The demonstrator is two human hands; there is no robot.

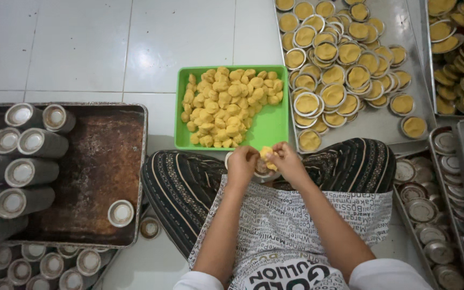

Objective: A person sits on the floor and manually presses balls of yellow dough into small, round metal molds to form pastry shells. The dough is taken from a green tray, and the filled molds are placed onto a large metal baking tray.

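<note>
My left hand (pixel 241 164) and my right hand (pixel 287 162) meet over my lap, both pinching a small yellow dough piece (pixel 267 154). Under my fingers sits a small round metal mould (pixel 260 171), mostly hidden. Just beyond my hands a green tray (pixel 273 126) on the floor holds several yellow dough balls (pixel 226 104). A metal tray (pixel 388 115) at the upper right is covered with several round moulds filled with yellow dough (pixel 333 94).
A rusty dark baking tray (pixel 100 166) at the left carries stacks of empty metal moulds (pixel 25 172) and one single mould (pixel 120 212). More empty moulds (pixel 430 215) fill trays at the right. Another tray of filled moulds (pixel 463 48) lies at the top right. White floor tiles lie beyond.
</note>
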